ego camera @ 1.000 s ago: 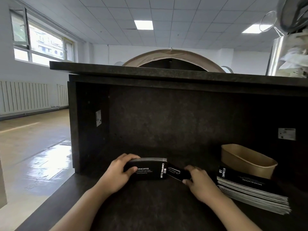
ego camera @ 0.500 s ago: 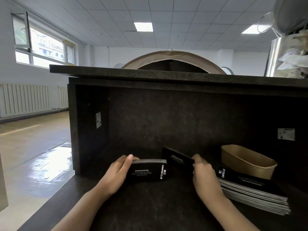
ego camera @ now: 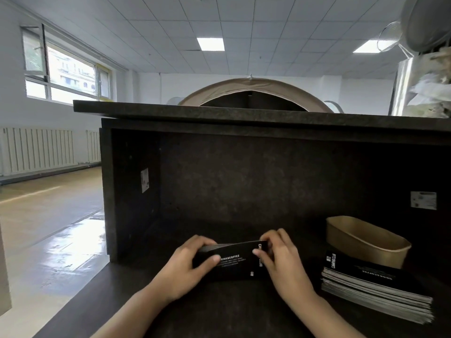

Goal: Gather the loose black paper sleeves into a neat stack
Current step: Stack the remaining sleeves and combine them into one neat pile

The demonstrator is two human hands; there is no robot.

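Note:
A small stack of black paper sleeves (ego camera: 235, 262) with white print stands on edge on the dark counter (ego camera: 219, 311), in front of me. My left hand (ego camera: 185, 267) grips its left end, thumb on the front face. My right hand (ego camera: 280, 257) grips its right end, thumb on the front and fingers curled over the top. A larger stack of black sleeves (ego camera: 373, 289) lies flat to the right, apart from both hands.
A brown paper bowl (ego camera: 366, 240) sits behind the flat stack at the right. A dark shelf wall (ego camera: 244, 186) rises close behind the hands, with a thick top slab overhead. The counter's left edge drops to the floor.
My right hand carried a single loose sleeve leftward and set it against the held stack. Both hands now hold the stack at its ends.

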